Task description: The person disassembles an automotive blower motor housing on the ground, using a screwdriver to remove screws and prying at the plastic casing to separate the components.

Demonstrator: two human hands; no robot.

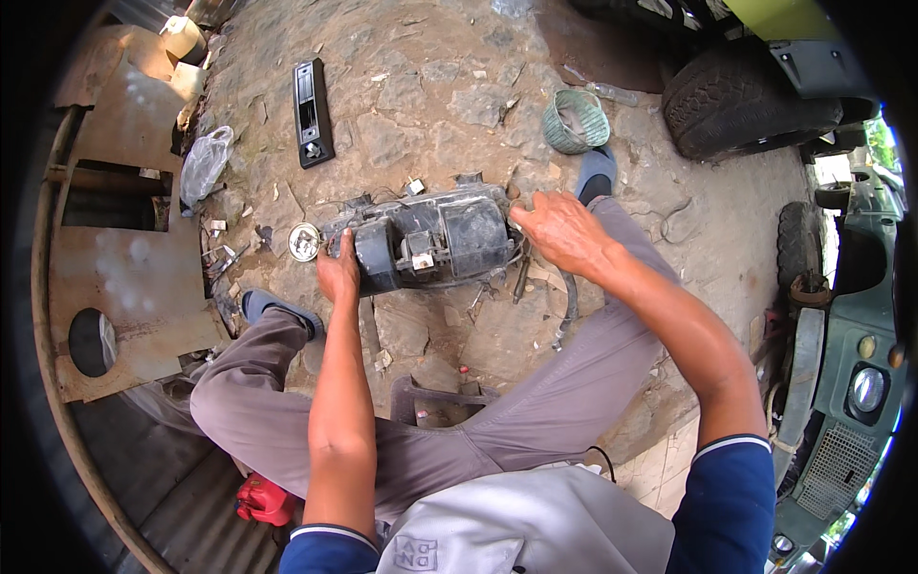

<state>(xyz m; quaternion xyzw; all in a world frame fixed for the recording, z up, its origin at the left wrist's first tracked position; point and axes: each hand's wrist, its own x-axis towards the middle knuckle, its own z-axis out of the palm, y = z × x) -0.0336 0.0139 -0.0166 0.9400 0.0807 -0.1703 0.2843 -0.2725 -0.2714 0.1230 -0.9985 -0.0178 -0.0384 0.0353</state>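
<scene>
A long, dusty black plastic housing [478, 232], which looks like a vehicle's blower unit, lies crosswise on the ground between my feet. It has a rounded drum at the left and a small white part in its middle. My left hand [338, 270] grips its left end, thumb on top, the other fingers partly hidden. At the right end my right hand [564, 230] has its fingers closed; what they pinch is too small to make out. A round tin [304, 242] with small parts sits beside my left hand. Below the right end lies a dark thin tool [521, 279].
A black panel with slots [309, 113] lies farther off. A green basket [576, 121] stands by my right foot, with a black hose [566, 311] nearer me. Rusty sheet metal [134, 287] is at the left; a tyre [746, 100] and a green vehicle [861, 383] are at the right.
</scene>
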